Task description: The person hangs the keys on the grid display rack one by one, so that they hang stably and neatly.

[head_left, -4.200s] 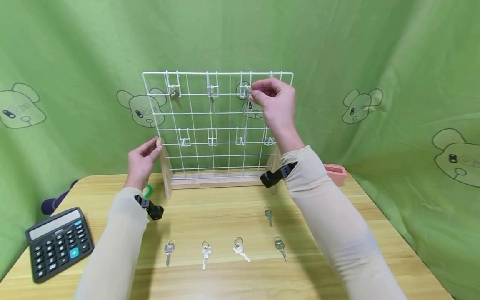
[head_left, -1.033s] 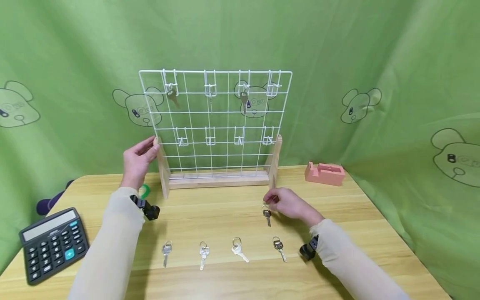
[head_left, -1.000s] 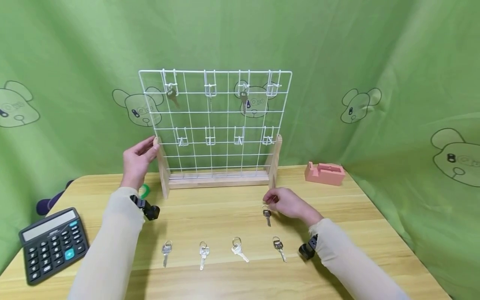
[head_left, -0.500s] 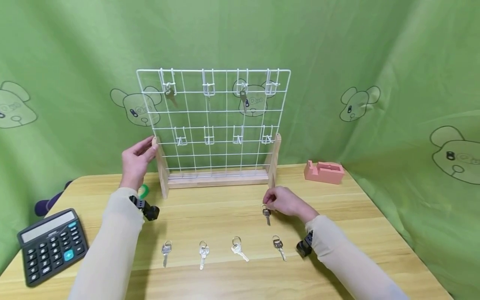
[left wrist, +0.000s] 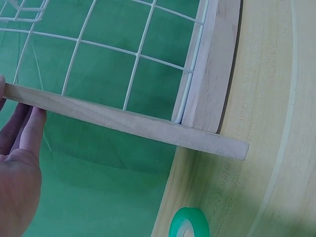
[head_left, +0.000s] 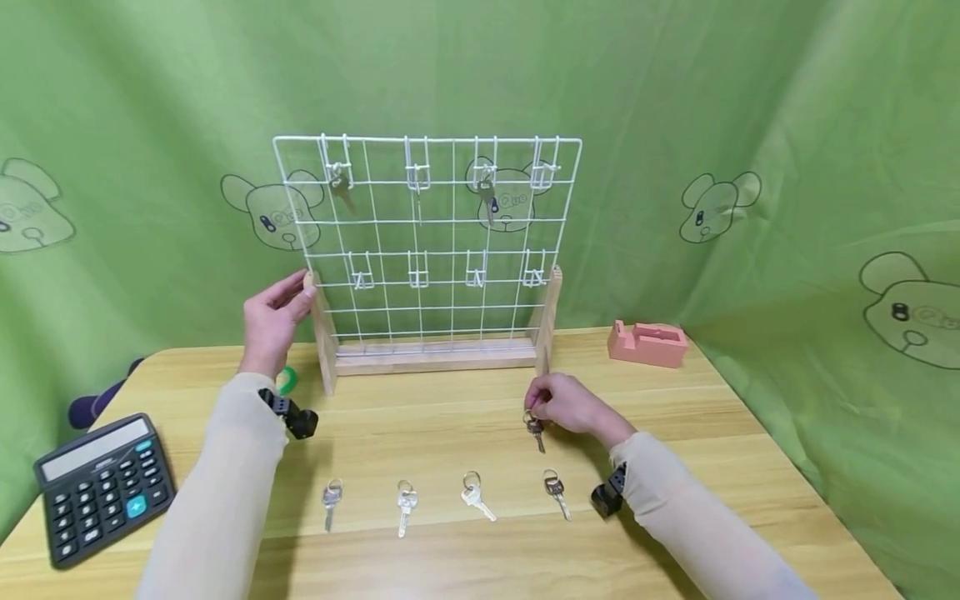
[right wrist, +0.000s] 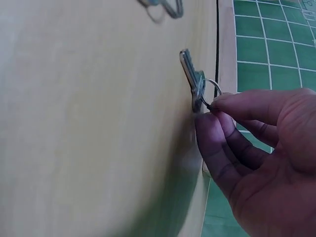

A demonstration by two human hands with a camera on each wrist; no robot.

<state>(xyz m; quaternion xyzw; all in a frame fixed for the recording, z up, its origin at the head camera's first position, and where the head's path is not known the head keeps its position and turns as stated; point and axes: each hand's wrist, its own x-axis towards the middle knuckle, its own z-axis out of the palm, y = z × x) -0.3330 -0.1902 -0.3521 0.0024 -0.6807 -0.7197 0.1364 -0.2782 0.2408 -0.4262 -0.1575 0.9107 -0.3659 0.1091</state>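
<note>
My left hand [head_left: 272, 323] grips the top of the left wooden upright [left wrist: 123, 122] of a white wire grid rack [head_left: 453, 222]. Between thumb and fingertips, my right hand [head_left: 573, 407] pinches the ring of a key [right wrist: 193, 81]; the key hangs close over the table in front of the rack's right foot. Three upper hooks carry keys, among them a left key [head_left: 341, 189] and a third key [head_left: 487, 200]. The upper right hook [head_left: 544, 174] and the lower row bear no keys. Several keys lie in a row nearer me, including a silver key [head_left: 406, 505] and a dark-headed key [head_left: 556, 492].
A black calculator [head_left: 105, 490] lies at the table's left. A green tape roll [left wrist: 190, 223] sits behind my left wrist. The pink tape dispenser [head_left: 647, 344] stands at the back right. Green cloth [head_left: 630, 100] hangs behind the table.
My right hand has come down from the third upper hook, leaving a key hanging there, and now pinches the ring of the table key, which has tilted slightly. My left hand has stayed on the upright.
</note>
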